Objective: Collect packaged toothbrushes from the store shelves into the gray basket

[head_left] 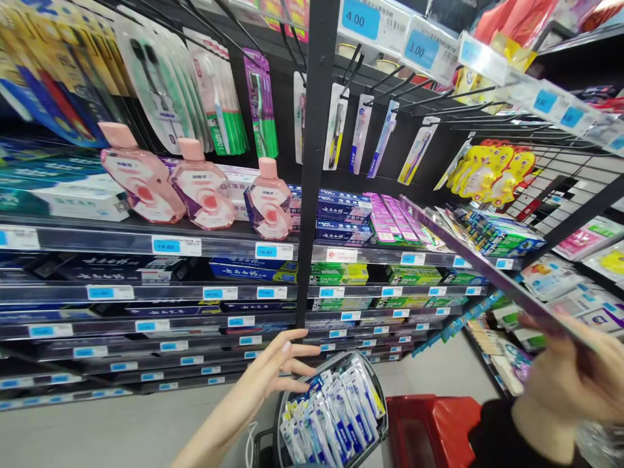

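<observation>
My left hand [277,370] hovers open, fingers spread, just above the left rim of a dark basket [377,396] packed with several blue-and-white toothbrush packs [331,416]. It holds nothing. My right hand [570,377] at the lower right is closed on the near end of a long flat purple package [468,257], which slants up and left towards the toothpaste shelf. A black sleeve [497,435] covers that arm.
Store shelves run left to right: pink mouthwash bottles [207,185], toothpaste boxes [344,214] and price tags [273,251] along the rails. Toothbrushes [336,127] hang on hooks above. A black upright post [314,162] divides the bays. A red bin [429,429] stands on the grey floor.
</observation>
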A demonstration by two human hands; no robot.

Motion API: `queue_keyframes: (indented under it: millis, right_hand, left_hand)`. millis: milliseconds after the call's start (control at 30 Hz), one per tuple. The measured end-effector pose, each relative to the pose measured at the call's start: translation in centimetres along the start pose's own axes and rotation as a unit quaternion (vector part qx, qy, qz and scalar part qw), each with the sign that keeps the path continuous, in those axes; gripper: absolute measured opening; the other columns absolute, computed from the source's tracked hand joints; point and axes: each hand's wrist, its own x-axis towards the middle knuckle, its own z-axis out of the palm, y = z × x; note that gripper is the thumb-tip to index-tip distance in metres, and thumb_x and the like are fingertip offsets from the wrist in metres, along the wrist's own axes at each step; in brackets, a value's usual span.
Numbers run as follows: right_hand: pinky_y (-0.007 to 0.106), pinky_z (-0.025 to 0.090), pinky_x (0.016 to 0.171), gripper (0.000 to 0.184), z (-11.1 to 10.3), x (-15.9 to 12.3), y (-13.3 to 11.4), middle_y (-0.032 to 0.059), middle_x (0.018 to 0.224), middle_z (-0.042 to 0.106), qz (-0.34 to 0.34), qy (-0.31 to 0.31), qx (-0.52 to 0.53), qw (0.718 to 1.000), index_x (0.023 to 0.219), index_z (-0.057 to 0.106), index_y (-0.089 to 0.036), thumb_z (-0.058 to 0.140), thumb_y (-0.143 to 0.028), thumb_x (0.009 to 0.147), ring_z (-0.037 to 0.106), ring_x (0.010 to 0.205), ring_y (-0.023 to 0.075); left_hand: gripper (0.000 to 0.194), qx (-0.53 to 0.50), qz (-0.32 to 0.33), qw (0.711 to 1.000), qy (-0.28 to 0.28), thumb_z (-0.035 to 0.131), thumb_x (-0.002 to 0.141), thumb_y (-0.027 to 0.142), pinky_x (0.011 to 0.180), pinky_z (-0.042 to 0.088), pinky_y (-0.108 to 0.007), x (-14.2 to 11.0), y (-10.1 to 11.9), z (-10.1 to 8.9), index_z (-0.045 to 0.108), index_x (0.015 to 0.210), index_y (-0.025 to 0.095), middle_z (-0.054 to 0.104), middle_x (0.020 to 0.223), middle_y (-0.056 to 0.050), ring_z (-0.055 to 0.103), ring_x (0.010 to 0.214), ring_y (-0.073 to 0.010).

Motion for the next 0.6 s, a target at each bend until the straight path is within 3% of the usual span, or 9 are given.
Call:
queue_keyframes:
  millis: [67,100,200,300,400,600]
  right_hand:
    - [0.029,0.052,0.063,0.015,4.3,1.5,1.2,0.0081,0.071,0.072,-0.082,0.046,-0.062,0.994,0.095,0.074,-0.014,0.068,-0.017,0.082,0.068,0.066,0.0207]
    - [0.027,0.050,0.061,0.015,6.7,2.0,1.5,0.0082,0.075,0.073,-0.125,0.033,-0.088,0.988,0.096,0.074,-0.014,0.066,-0.017,0.084,0.068,0.066,0.0194]
    - [0.021,0.045,0.056,0.017,13.5,2.0,1.3,0.0071,0.082,0.073,-0.216,-0.031,-0.127,0.968,0.098,0.072,-0.015,0.059,-0.018,0.088,0.065,0.062,0.0135]
    - [0.021,0.042,0.057,0.022,18.0,1.1,0.9,0.0078,0.085,0.071,-0.270,-0.126,-0.134,0.945,0.104,0.069,-0.014,0.051,-0.016,0.092,0.063,0.066,0.0123]
    - [0.024,0.043,0.060,0.029,20.0,0.2,0.5,0.0104,0.087,0.069,-0.290,-0.197,-0.134,0.927,0.113,0.065,-0.010,0.044,-0.010,0.094,0.063,0.072,0.0148]
    - [0.032,0.051,0.072,0.030,21.0,-0.1,-0.1,0.0175,0.100,0.066,-0.285,-0.261,-0.108,0.916,0.115,0.061,-0.005,0.042,-0.017,0.096,0.063,0.087,0.0227]
  left_hand:
    - [0.056,0.028,-0.009,1.000,-0.004,0.063,0.075,0.062,0.074,0.056,-0.040,-0.2,-0.4,-0.5,0.059,0.113,0.021,0.068,0.109,-0.014,0.066,0.084,-0.0248]
    - [0.056,0.045,-0.011,0.999,-0.008,0.063,0.074,0.063,0.074,0.056,-0.039,-0.3,-0.6,-0.7,0.059,0.112,0.021,0.068,0.109,-0.014,0.065,0.085,-0.0245]
    - [0.059,0.102,-0.018,0.994,-0.035,0.062,0.073,0.067,0.079,0.054,-0.037,-0.9,-1.1,-1.3,0.061,0.109,0.021,0.068,0.110,-0.012,0.063,0.091,-0.0251]
    - [0.061,0.139,-0.024,0.989,-0.048,0.058,0.073,0.071,0.083,0.053,-0.037,-1.6,-1.5,-2.1,0.061,0.110,0.023,0.068,0.111,-0.009,0.062,0.096,-0.0255]
    - [0.062,0.140,-0.027,0.989,-0.033,0.058,0.071,0.073,0.083,0.053,-0.036,-2.1,-1.9,-2.9,0.061,0.109,0.024,0.068,0.110,-0.008,0.061,0.095,-0.0256]
    - [0.065,0.107,-0.027,0.994,0.013,0.062,0.065,0.075,0.077,0.054,-0.037,-1.8,-3.1,-4.4,0.062,0.104,0.023,0.068,0.107,-0.009,0.062,0.092,-0.0260]
